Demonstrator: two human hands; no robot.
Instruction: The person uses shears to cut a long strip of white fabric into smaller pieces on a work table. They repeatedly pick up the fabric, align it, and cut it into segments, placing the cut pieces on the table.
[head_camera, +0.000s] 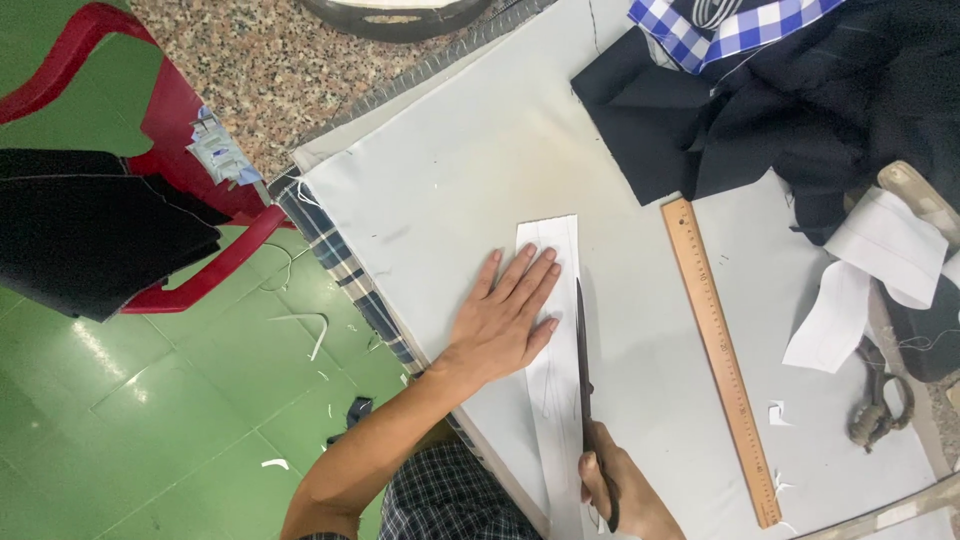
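My left hand (505, 318) lies flat, fingers spread, on a long white strip of cloth or paper (551, 240) that runs along the grey table cover (470, 160). My right hand (625, 492), at the bottom edge, grips the handles of black scissors (581, 350). Their long blade points away from me along the strip's right edge, just right of my left fingers. The strip's near part is partly hidden under my hands.
A wooden ruler (720, 350) lies right of the scissors. Dark cloth (800, 100) and a blue checked cloth (735, 28) are piled at the far right, with white cut pieces (860, 280) nearby. A red plastic chair (170, 150) with black cloth stands on the green floor at left.
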